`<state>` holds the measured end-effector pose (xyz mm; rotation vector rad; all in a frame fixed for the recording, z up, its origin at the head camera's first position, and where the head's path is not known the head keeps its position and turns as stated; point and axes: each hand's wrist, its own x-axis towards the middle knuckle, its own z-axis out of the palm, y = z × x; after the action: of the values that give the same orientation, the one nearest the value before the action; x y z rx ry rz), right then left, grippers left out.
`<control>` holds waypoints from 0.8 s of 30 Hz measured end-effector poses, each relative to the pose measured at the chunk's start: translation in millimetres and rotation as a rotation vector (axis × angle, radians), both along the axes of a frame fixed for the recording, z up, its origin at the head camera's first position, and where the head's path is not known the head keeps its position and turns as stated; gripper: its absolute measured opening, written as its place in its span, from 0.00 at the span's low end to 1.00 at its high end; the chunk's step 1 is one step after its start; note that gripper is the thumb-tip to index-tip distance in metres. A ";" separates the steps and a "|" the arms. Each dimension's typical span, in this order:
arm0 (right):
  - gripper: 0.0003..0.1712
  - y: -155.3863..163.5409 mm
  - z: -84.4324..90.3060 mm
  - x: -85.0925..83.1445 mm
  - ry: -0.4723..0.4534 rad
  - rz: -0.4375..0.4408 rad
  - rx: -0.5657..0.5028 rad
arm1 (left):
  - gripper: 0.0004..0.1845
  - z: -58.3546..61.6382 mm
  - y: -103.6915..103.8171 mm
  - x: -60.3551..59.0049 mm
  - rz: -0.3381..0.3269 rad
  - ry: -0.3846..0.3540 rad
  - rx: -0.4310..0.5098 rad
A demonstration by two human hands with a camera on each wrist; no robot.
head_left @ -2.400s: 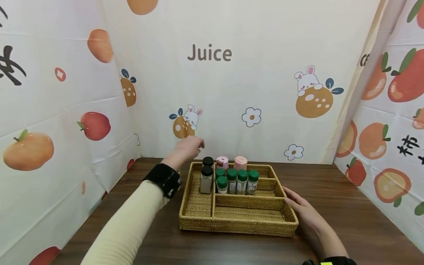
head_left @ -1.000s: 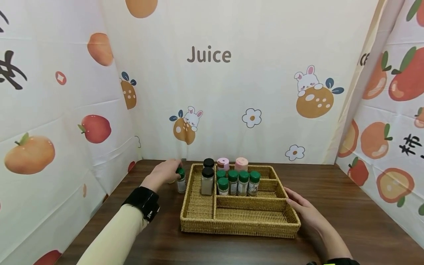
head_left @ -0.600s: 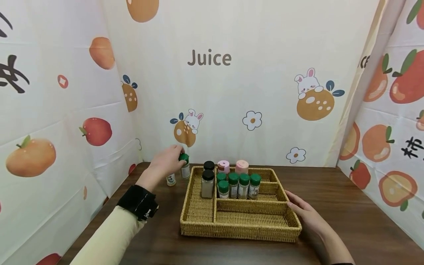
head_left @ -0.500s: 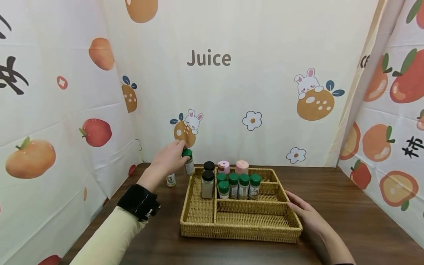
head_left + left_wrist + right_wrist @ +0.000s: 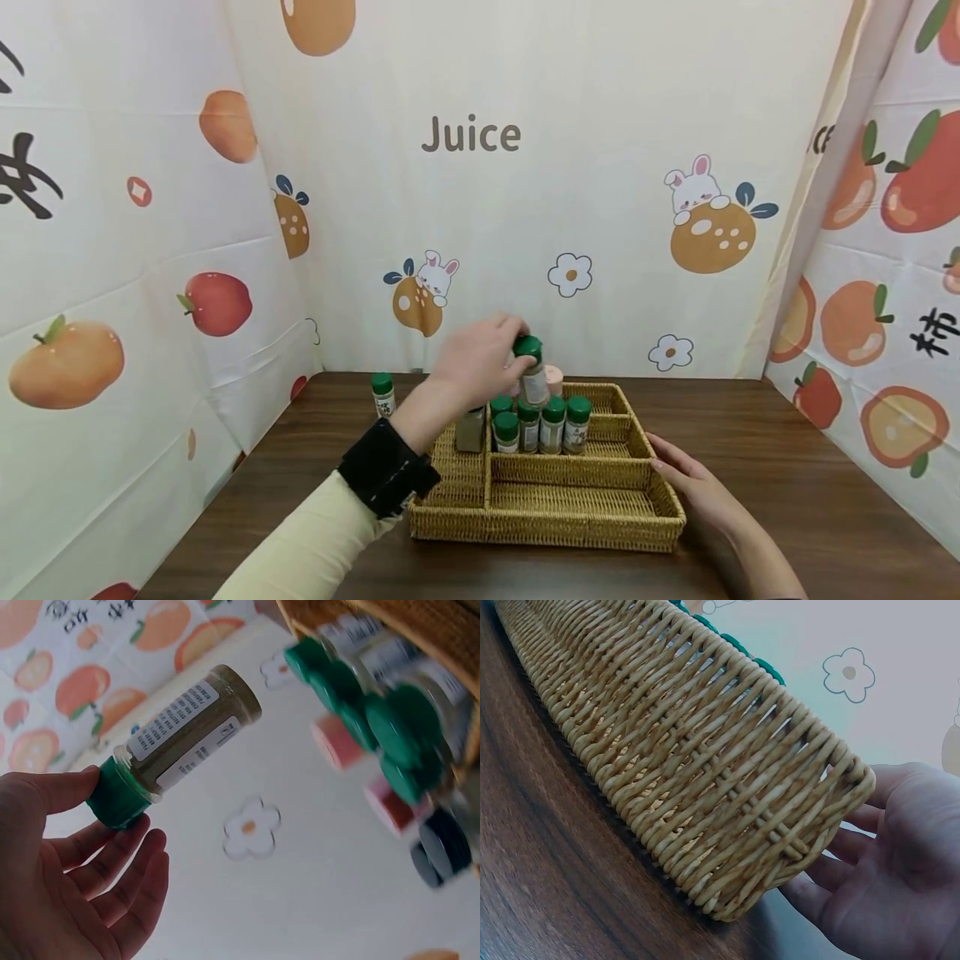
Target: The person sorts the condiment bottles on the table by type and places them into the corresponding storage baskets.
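My left hand (image 5: 480,358) pinches the green cap of a spice jar (image 5: 187,727) between thumb and fingers. In the head view this jar (image 5: 535,383) hangs over the back of the wicker basket (image 5: 547,527), slightly tilted, above the green-capped jars (image 5: 552,429) in the middle compartment. A black-lidded jar (image 5: 470,432) in the left compartment is partly hidden behind my left wrist. Along the basket's right side, my right hand (image 5: 701,492) rests with its fingers against the outer wall; the right wrist view shows that hand (image 5: 900,855) at the basket's corner.
Another green-capped jar (image 5: 383,394) stands on the wooden table (image 5: 315,442) left of the basket, partly covered by my left forearm. Pink-lidded containers (image 5: 339,741) sit in the rear compartment. A fruit-print cloth (image 5: 600,208) hangs behind the table.
My left hand took hold of a green-capped jar left of the basket, lifted it and carried it right, over the basket. My right hand has stayed at the basket's side.
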<state>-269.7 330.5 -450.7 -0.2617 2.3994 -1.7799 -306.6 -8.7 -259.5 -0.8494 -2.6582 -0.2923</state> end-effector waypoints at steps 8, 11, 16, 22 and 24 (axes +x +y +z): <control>0.38 4.0 -0.7 3.6 0.009 -0.020 0.031 | 0.18 -14.6 60.5 6.1 -0.068 0.034 -0.093; 0.38 5.2 0.1 5.0 0.001 -0.030 0.033 | 0.17 -24.7 79.4 2.7 -0.063 0.065 -0.150; 0.37 7.0 1.3 5.9 0.019 -0.008 0.025 | 0.17 -44.9 103.5 -5.9 -0.042 0.083 -0.223; 0.37 2.0 0.4 1.7 0.026 -0.002 0.020 | 0.18 -67.7 115.2 -20.1 0.017 0.023 -0.220; 0.37 -0.2 -0.1 0.4 0.025 -0.008 0.017 | 0.19 -73.6 117.3 -25.1 0.037 0.009 -0.223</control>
<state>-269.3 330.3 -450.8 -0.2742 2.4351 -1.7690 -331.7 108.6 -333.1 -0.8632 -2.7298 0.0180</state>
